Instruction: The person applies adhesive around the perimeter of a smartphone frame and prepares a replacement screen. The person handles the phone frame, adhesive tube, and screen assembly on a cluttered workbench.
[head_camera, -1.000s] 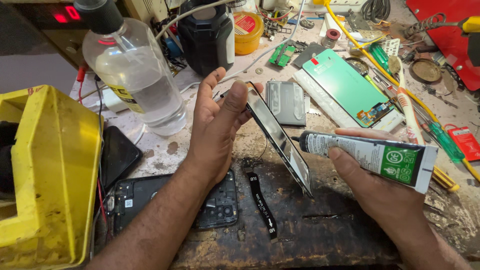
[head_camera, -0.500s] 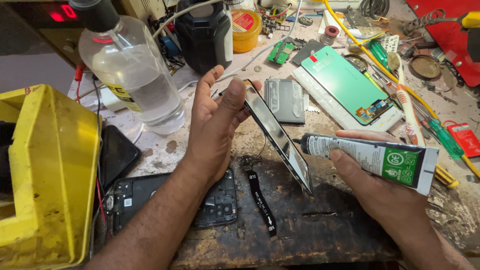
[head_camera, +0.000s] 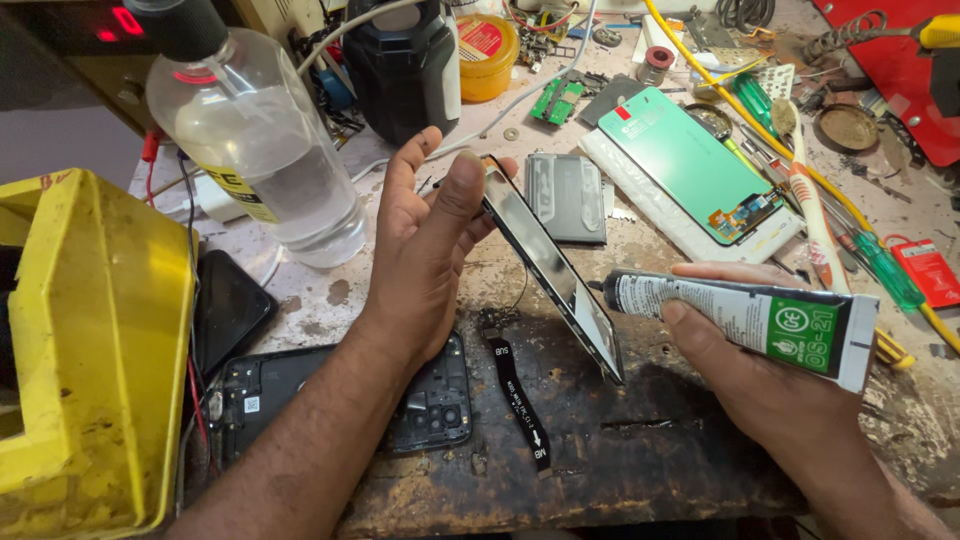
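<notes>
My left hand (head_camera: 425, 250) hides the upper end of the phone screen (head_camera: 555, 270), my right palm (head_camera: 770, 380) covers the glue tube's (head_camera: 740, 318) underside, and the yellow box (head_camera: 85, 350) runs off the left edge.

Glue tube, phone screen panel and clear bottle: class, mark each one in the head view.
Glue tube (head_camera: 740, 318), head view, middle of the tube body.
Phone screen panel (head_camera: 552, 268), head view, centre of its dark glass face.
Clear bottle (head_camera: 265, 150), head view, its transparent side wall.
</notes>
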